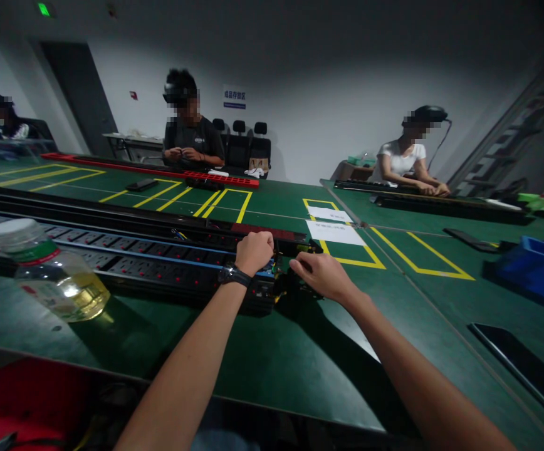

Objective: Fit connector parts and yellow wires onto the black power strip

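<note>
the left hand (255,252) and right hand (319,273) curl near the end of the black strip (197,287), grip impossible to tell; a sharp tug could loosen wiring (278,297).

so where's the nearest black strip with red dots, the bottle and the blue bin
Nearest black strip (159,273): head view, on its red-dotted top face
Bottle (58,279): head view, on its side, below the green band
Blue bin (533,272): head view, on its outer wall
</note>
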Available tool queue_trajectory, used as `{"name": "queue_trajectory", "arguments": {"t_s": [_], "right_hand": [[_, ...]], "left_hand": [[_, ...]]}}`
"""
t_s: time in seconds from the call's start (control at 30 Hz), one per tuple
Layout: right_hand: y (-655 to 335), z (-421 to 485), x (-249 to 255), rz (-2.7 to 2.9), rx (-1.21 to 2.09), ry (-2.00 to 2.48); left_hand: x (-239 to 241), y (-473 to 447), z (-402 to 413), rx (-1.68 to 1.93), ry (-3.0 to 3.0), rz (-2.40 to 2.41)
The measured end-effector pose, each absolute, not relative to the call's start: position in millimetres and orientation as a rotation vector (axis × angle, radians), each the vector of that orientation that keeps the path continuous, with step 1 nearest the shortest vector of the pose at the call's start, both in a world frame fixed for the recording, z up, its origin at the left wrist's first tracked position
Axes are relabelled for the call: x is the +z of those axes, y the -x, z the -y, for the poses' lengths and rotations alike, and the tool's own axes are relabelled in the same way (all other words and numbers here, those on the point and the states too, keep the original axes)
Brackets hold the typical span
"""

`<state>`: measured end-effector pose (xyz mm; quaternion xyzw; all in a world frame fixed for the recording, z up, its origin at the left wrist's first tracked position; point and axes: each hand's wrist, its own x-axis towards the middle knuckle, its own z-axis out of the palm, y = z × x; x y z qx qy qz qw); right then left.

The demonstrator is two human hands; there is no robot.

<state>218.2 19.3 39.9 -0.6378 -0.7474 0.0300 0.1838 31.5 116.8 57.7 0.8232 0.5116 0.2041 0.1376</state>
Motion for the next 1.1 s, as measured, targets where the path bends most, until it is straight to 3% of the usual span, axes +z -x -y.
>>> {"name": "queue_trajectory", "arguments": {"t_s": [0.33,0.53,0.67,0.93,1.1], "right_hand": [[-285,-28,40,1.902,0.093,1.998],[-226,-29,26,2.038,0.055,1.684],[-189,-36,11,2.047,0.039,1.704],[-182,-46,14,1.838,0.063,1.518],[-226,-35,41,1.613,-0.149,2.051]], "left_hand": [[58,-32,-116,0.611,-2.366,-1.463],[57,-32,-115,0.595,-2.396,-1.476],[54,-33,-117,0.57,-2.407,-1.512],[55,-33,-116,0.559,-2.436,-1.507],[57,-32,-115,0.565,-2.421,-1.485]]}}
